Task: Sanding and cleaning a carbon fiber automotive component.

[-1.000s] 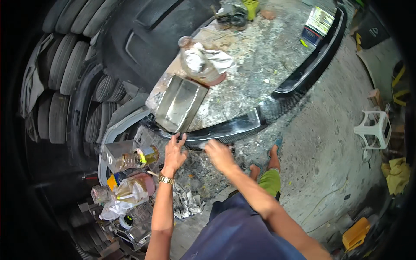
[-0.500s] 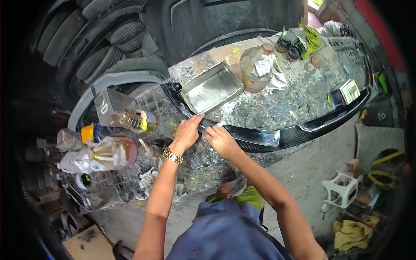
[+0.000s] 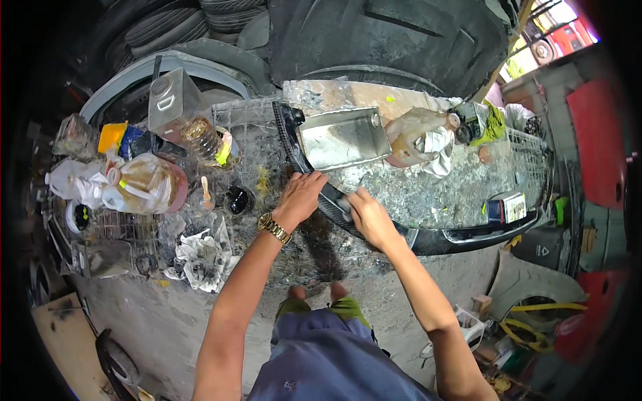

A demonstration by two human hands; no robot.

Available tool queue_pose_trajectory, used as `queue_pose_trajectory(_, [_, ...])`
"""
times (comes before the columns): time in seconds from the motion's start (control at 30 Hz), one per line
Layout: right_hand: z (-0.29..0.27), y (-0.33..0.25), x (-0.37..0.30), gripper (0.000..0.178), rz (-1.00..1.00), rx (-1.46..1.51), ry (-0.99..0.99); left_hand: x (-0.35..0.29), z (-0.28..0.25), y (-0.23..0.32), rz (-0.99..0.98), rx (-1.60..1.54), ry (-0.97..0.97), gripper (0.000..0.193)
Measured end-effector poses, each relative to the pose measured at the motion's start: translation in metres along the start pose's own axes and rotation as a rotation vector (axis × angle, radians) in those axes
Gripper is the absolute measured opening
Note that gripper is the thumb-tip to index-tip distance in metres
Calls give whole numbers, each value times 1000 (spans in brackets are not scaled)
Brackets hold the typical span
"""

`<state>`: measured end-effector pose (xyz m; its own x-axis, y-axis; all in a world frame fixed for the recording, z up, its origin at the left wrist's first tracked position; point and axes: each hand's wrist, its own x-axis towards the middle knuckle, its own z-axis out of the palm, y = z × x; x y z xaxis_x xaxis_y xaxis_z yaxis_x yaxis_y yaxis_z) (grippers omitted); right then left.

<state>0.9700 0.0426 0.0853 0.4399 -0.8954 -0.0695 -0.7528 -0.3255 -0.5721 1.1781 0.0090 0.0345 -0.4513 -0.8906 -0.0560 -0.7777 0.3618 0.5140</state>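
A long, curved black bumper lip with a carbon-fibre weave lies along the near side of the worktable. My left hand, with a gold-coloured watch on the wrist, is closed over the strip's edge near its left end. A little to the right, my right hand is pressed to the strip's surface with its fingers curled together. Something small and pale shows at those fingertips, too hidden to name. Just beyond my hands sits a rectangular metal tray, next to the strip's upturned left end.
Behind the tray's right side stands a plastic jug with a white cloth. Another jug, a bottle, a metal can and crumpled rags crowd the left. A small box lies by the strip's right part.
The view has swung, so things sit differently in it. My right hand has moved rightward along the strip, away from my left hand, which stays near the tray's corner.
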Motion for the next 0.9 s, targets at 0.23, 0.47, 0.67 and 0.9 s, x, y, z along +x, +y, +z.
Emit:
queue_pose_trajectory(0.23, [5, 59, 4, 20, -477, -310, -306, 7, 8, 10, -7, 32, 33, 49])
queue_pose_trajectory(0.47, [-111, 123, -138, 20, -12, -147, -563, 7, 2, 23, -114, 182, 0, 33])
queue_pose_trajectory(0.67, [-95, 137, -124, 17, 361, 586, -107, -1, 38, 51, -175, 428, 383, 16])
queue_pose_trajectory(0.9, [-31, 67, 37, 31, -199, 311, -5, -45, 68, 73, -365, 259, 447, 48])
